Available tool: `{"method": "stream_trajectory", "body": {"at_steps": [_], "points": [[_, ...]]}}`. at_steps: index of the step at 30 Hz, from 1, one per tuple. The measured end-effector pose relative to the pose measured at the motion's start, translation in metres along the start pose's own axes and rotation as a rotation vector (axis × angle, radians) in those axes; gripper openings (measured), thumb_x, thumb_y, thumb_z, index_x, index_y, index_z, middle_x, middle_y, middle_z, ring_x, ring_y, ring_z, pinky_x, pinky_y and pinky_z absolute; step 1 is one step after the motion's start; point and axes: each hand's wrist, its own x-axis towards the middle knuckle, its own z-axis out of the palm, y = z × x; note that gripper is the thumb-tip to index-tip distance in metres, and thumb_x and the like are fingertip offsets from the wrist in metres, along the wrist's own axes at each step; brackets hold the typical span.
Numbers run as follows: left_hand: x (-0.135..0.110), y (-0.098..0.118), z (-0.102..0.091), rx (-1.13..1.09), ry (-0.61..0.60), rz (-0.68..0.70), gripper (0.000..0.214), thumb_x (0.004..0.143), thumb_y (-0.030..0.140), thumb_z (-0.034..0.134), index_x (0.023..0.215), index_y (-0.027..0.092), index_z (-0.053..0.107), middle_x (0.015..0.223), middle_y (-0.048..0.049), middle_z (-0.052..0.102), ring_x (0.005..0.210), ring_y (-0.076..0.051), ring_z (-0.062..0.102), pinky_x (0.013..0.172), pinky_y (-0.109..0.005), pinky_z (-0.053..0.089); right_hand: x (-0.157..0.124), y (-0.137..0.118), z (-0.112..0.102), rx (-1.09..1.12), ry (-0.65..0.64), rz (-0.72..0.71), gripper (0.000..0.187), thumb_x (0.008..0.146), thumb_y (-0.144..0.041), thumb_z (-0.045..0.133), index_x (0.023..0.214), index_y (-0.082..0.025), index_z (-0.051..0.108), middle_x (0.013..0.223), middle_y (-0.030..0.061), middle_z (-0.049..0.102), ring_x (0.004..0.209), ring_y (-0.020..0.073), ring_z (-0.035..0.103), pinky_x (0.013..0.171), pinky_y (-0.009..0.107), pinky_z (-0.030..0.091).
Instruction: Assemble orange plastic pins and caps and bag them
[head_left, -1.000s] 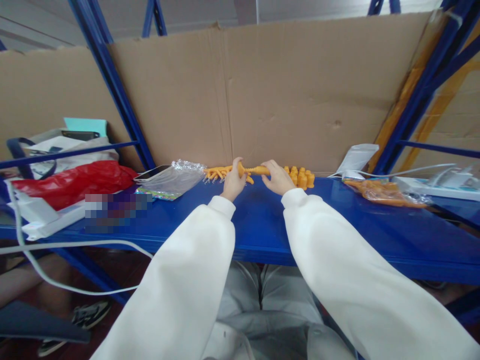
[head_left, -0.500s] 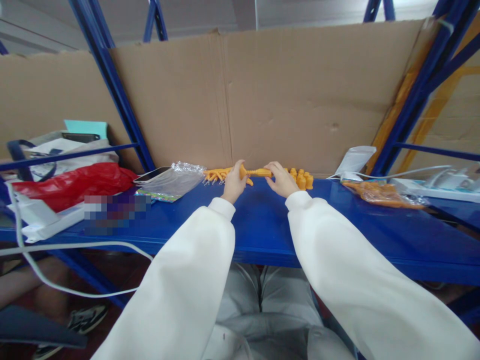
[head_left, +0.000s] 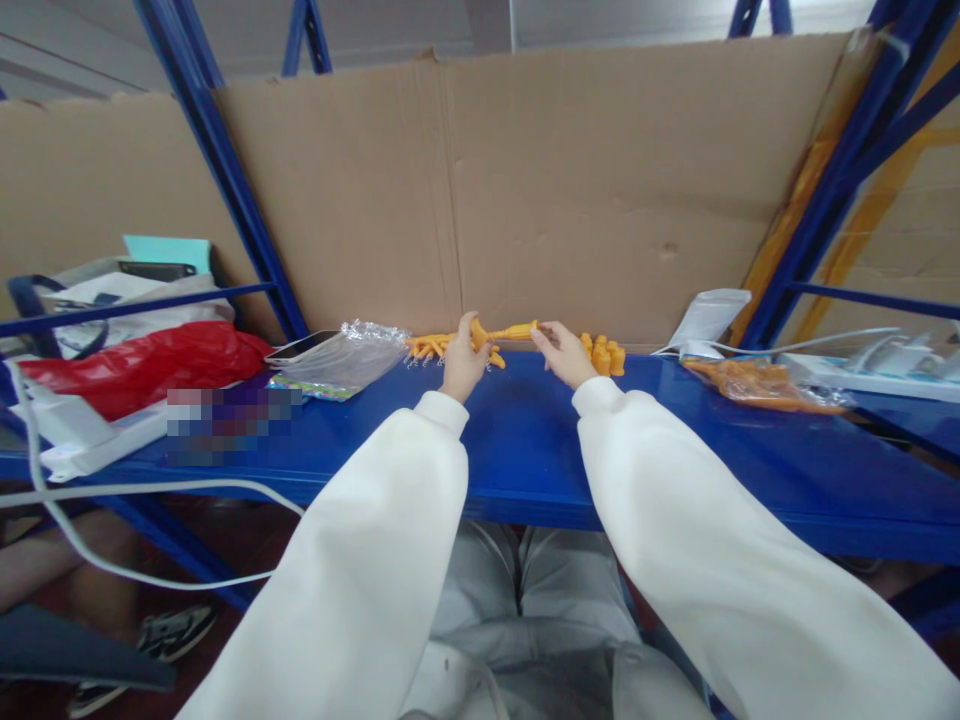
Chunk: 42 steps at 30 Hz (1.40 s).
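My left hand (head_left: 464,362) is closed around the wider left end of an orange plastic rod (head_left: 510,332), just above the back of the blue shelf. Its slim middle crosses the gap between my hands. At the other end, my right hand (head_left: 565,354) pinches the tip between thumb and fingers. Left of my left hand lies a heap of orange plastic pieces with small metal rings (head_left: 427,348), partly hidden by that hand. Beyond my right hand stand several chunky orange pieces (head_left: 604,355) in a cluster.
A clear plastic bag (head_left: 349,360) and a phone (head_left: 304,347) lie to the left, beside a red bag (head_left: 172,365) and a white power strip (head_left: 112,445). On the right are a bag of orange pieces (head_left: 765,385) and another power strip (head_left: 862,375). Cardboard (head_left: 562,200) walls the back.
The rod is slightly higher, and more of its right part shows. My right hand has slid outward to the rod's tip, with its fingers less wrapped over it.
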Motion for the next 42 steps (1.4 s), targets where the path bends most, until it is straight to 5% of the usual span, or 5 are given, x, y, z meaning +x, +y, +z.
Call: {"method": "stream_trajectory", "body": {"at_steps": [5, 12, 31, 42], "points": [[-0.001, 0.004, -0.003, 0.033, -0.005, -0.018, 0.053, 0.086, 0.017, 0.066, 0.137, 0.02, 0.052, 0.113, -0.0096, 0.074, 0.1, -0.024, 0.074, 0.097, -0.037, 0.057, -0.003, -0.013, 0.0, 0.107, 0.02, 0.077, 0.035, 0.093, -0.054, 0.067, 0.087, -0.022, 0.056, 0.066, -0.0046, 0.057, 0.049, 0.0084, 0.051, 0.042, 0.017, 0.04], [-0.002, 0.003, -0.004, 0.063, 0.025, 0.026, 0.054, 0.085, 0.013, 0.062, 0.138, 0.023, 0.054, 0.117, -0.009, 0.075, 0.108, -0.026, 0.073, 0.099, -0.039, 0.057, -0.006, -0.021, 0.001, 0.125, 0.01, 0.14, 0.038, 0.097, -0.051, 0.065, 0.077, -0.021, 0.053, 0.056, -0.0056, 0.053, 0.041, 0.0064, 0.047, 0.036, 0.015, 0.034], [-0.002, 0.001, -0.005, 0.055, 0.001, 0.023, 0.058, 0.084, 0.011, 0.065, 0.14, 0.022, 0.057, 0.126, -0.0115, 0.074, 0.119, -0.027, 0.07, 0.104, -0.041, 0.056, 0.001, -0.007, 0.005, 0.132, -0.097, 0.106, 0.02, 0.101, -0.03, 0.059, 0.088, -0.024, 0.045, 0.061, -0.0103, 0.049, 0.048, 0.0071, 0.051, 0.044, 0.014, 0.042], [-0.003, 0.008, -0.005, 0.034, -0.086, -0.159, 0.058, 0.083, 0.008, 0.069, 0.138, 0.019, 0.058, 0.121, -0.0133, 0.074, 0.108, -0.025, 0.075, 0.098, -0.039, 0.059, 0.01, 0.015, 0.006, 0.036, -0.126, -0.049, 0.014, 0.095, -0.028, 0.059, 0.098, -0.025, 0.046, 0.085, -0.0028, 0.056, 0.068, 0.0123, 0.056, 0.07, 0.031, 0.054]]}}
